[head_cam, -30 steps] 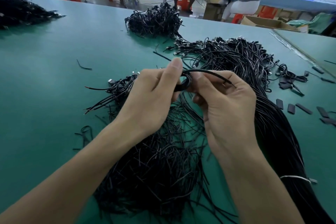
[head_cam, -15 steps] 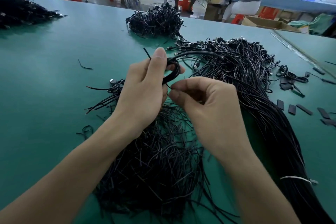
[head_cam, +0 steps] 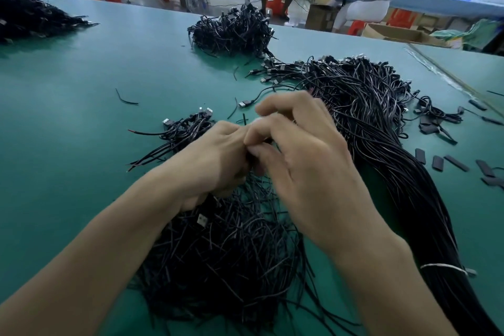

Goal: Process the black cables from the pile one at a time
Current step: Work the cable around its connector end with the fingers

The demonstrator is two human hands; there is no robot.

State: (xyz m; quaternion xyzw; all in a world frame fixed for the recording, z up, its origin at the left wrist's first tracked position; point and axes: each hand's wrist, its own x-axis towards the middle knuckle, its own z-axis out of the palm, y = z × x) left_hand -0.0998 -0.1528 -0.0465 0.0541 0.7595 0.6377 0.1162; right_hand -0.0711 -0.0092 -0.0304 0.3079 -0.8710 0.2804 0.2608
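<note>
Black cable (head_cam: 251,157) sits gripped between curled left hand (head_cam: 215,161) and right hand (head_cam: 305,161), above the pile (head_cam: 218,254).

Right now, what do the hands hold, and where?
The left hand and right hand pinch something dark, likely a black cable; the part cannot be told.

My left hand (head_cam: 215,161) and right hand (head_cam: 308,166) meet fingertip to fingertip, the right reaching a little farther forward than the left. Both curl their fingers inward, the right blurred. Whether they pinch anything between them I cannot tell.
</note>
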